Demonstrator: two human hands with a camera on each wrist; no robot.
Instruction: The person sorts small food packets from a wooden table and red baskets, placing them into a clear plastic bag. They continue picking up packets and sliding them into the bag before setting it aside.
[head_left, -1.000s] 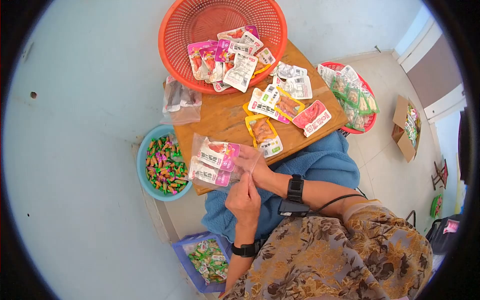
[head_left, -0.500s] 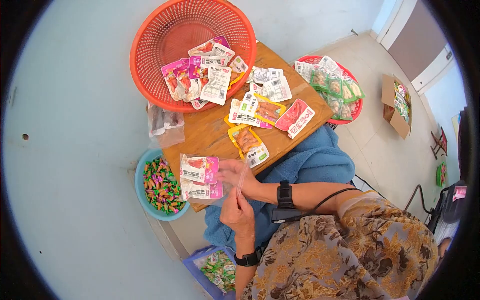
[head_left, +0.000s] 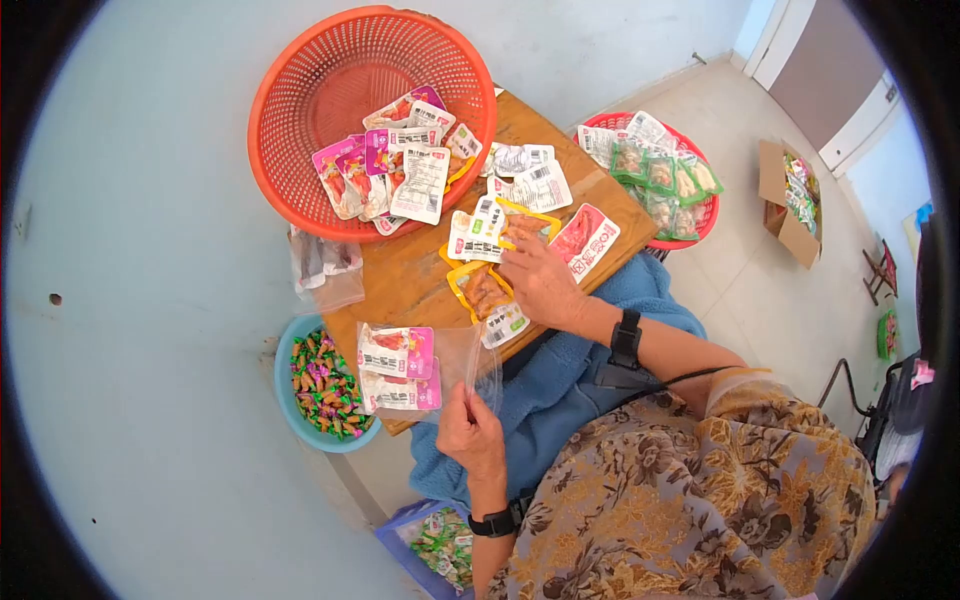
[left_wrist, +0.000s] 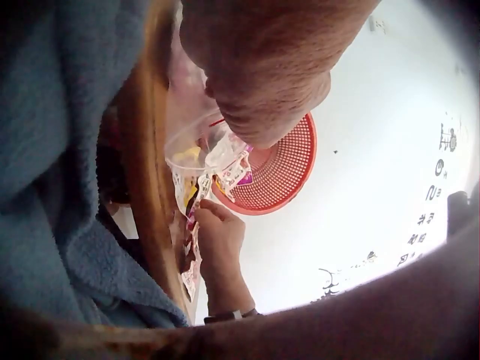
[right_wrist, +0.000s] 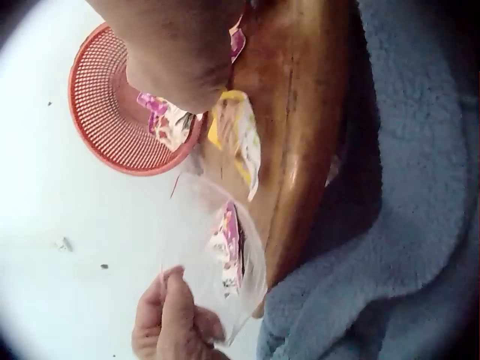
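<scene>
My left hand (head_left: 472,438) pinches the open edge of a clear plastic bag (head_left: 456,352). Two white-and-pink snack packets (head_left: 392,352) lie inside it, one beside the other. In the right wrist view the thumb and fingers close on the bag's rim. Over the loose packets on the table my right hand (head_left: 548,285) reaches out, fingertips at a yellow-edged packet (head_left: 522,225). Another yellow-edged packet (head_left: 484,288) lies just below those fingers. Beside the hand is a red-and-white packet (head_left: 584,242). The left wrist view shows the right fingertips (left_wrist: 204,204) right at the packets' edges.
A red basket (head_left: 285,120) with several packets sits on the wooden table (head_left: 405,285). A filled clear bag (head_left: 328,270) hangs over the table's left edge. Below are a blue basin (head_left: 285,400) of wrapped sweets and a blue crate (head_left: 400,550). Another red basket (head_left: 712,215) stands right.
My right hand has left the clear bag and moved up and right to the loose packets. The left hand keeps its hold on the bag. The head view has shifted somewhat.
</scene>
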